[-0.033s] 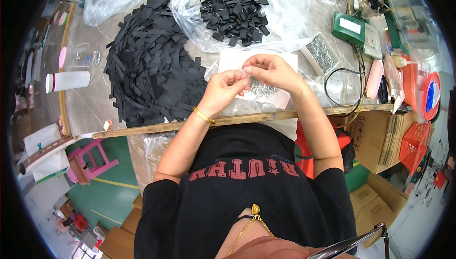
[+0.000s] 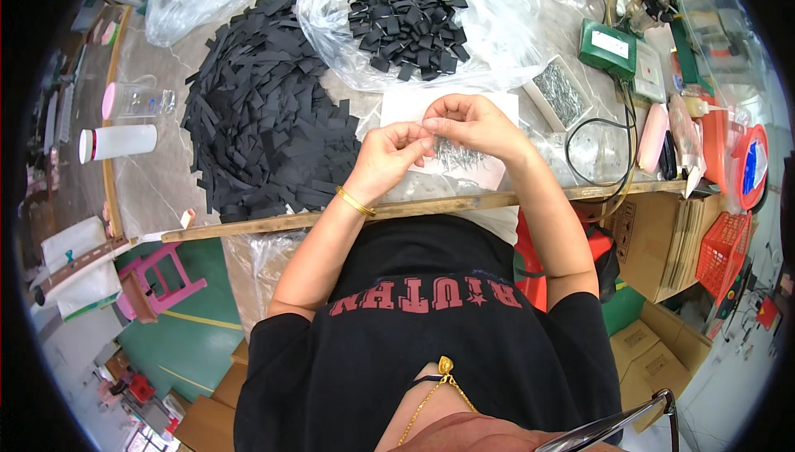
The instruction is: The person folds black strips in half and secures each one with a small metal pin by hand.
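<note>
My left hand and my right hand meet at the fingertips over a white sheet near the table's front edge. Both are closed in a pinch; whatever lies between the fingers is too small to make out. Just below my right fingers, thin silvery metal pins are scattered on the sheet. A wide heap of flat black strips spreads to the left of my hands. Beyond them, a smaller pile of short, folded-looking black pieces rests on clear plastic.
An open box of metal pins stands right of the sheet. Farther right are a green box and looped dark cables. A white bottle and a clear pink-lidded jar lie far left. The wooden table edge runs under my forearms.
</note>
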Demonstrator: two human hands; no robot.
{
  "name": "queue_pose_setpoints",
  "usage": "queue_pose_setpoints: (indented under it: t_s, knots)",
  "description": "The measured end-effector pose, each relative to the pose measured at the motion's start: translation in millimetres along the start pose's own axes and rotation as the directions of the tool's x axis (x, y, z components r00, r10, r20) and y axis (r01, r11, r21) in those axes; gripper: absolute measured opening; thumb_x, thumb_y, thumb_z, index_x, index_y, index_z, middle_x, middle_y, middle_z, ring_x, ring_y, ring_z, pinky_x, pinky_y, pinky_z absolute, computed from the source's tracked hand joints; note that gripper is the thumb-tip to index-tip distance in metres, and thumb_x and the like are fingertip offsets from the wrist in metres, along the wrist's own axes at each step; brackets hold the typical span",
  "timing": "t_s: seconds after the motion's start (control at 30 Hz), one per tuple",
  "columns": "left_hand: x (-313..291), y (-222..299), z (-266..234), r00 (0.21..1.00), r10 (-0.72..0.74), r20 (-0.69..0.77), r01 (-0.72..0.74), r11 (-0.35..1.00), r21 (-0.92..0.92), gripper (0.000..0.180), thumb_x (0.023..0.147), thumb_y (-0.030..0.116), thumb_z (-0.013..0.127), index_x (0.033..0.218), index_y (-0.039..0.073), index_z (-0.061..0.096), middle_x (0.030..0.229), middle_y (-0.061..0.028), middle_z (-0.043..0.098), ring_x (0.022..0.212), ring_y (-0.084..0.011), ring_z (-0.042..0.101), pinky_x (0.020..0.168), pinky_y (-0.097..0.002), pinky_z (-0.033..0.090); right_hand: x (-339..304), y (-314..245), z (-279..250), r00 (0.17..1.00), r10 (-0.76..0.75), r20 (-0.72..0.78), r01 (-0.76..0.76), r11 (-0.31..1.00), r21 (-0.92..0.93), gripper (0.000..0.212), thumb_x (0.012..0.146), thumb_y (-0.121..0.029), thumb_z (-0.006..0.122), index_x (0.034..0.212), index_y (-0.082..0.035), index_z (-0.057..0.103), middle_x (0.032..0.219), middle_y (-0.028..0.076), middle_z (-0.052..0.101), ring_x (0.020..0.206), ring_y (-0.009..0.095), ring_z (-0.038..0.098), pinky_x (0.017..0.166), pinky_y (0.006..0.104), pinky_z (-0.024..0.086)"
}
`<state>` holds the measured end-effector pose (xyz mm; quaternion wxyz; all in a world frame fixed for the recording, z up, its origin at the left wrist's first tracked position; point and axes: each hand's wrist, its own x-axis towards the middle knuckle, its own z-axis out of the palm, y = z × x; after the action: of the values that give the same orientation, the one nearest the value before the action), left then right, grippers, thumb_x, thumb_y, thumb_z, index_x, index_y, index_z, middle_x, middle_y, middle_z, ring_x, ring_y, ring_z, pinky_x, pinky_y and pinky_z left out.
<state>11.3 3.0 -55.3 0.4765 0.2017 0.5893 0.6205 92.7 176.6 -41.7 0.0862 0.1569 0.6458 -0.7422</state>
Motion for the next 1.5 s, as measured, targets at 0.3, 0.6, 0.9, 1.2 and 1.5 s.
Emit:
queue_pose_setpoints:
  t_s: [0.3, 0.6, 0.9, 1.2, 1.5]
  knots:
    - [1.5, 2.5, -5.5, 0.974, -0.203, 0.098, 0.223, 0.798, -0.56, 0.015, 0.085, 0.009, 0.06, 0.096, -0.001, 0.06, 0.084, -0.0044, 0.063, 0.07, -0.008, 0.056, 0.059, -0.0185, 0.043, -5.1, 5.6, 21.4, 0.672, -0.699, -0.244, 0.45, 0.647, -0.615, 0.012, 0.072, -0.002, 0.068, 0.083, -0.004, 0.066, 0.084, 0.007, 0.059, 0.055, 0.011, 0.053, 0.051, 0.0228, 0.042]
    - [-0.5, -7.5, -6.4, 0.957, -0.254, 0.141, 0.281, 0.684, -0.673, 0.014, 0.085, 0.01, 0.06, 0.097, 0.003, 0.06, 0.083, -0.0025, 0.061, 0.069, -0.0072, 0.054, 0.056, -0.0179, 0.04, -14.3, 13.0, 33.6, 0.647, -0.741, -0.179, 0.484, 0.581, -0.655, 0.013, 0.07, 0.002, 0.065, 0.082, -0.002, 0.066, 0.078, 0.01, 0.064, 0.063, 0.019, 0.062, 0.055, 0.0271, 0.049]
    - [-5.2, -6.5, -4.4, 0.934, -0.257, 0.248, 0.352, 0.549, -0.758, 0.013, 0.087, 0.011, 0.058, 0.097, 0.004, 0.059, 0.084, -0.0017, 0.06, 0.069, -0.007, 0.052, 0.054, -0.0184, 0.037, -19.4, 6.4, 39.9, 0.565, -0.816, -0.12, 0.493, 0.45, -0.745, 0.019, 0.067, -0.001, 0.068, 0.086, -0.003, 0.067, 0.095, 0.014, 0.065, 0.072, 0.023, 0.065, 0.063, 0.0283, 0.052]
    - [-5.7, -2.3, -3.3, 0.985, -0.156, 0.081, 0.17, 0.73, -0.663, 0.013, 0.087, 0.011, 0.057, 0.096, 0.001, 0.059, 0.083, -0.0008, 0.059, 0.065, -0.0056, 0.047, 0.055, -0.0182, 0.036, -19.3, 8.5, 46.7, 0.596, -0.785, -0.167, 0.464, 0.506, -0.727, 0.018, 0.075, -0.004, 0.066, 0.093, -0.002, 0.065, 0.105, 0.014, 0.062, 0.077, 0.018, 0.063, 0.064, 0.0263, 0.05]
    - [-6.4, -2.0, 2.0, 0.962, 0.219, -0.162, -0.164, 0.94, 0.3, 0.009, 0.084, 0.008, 0.06, 0.087, -0.001, 0.061, 0.077, 0.0009, 0.058, 0.067, -0.0047, 0.048, 0.06, -0.0198, 0.041, -14.3, 9.5, 43.2, 0.947, 0.007, -0.32, 0.083, 0.961, 0.266, 0.013, 0.082, -0.009, 0.064, 0.089, 0.001, 0.061, 0.076, 0.002, 0.062, 0.067, 0.006, 0.055, 0.061, 0.0178, 0.043]
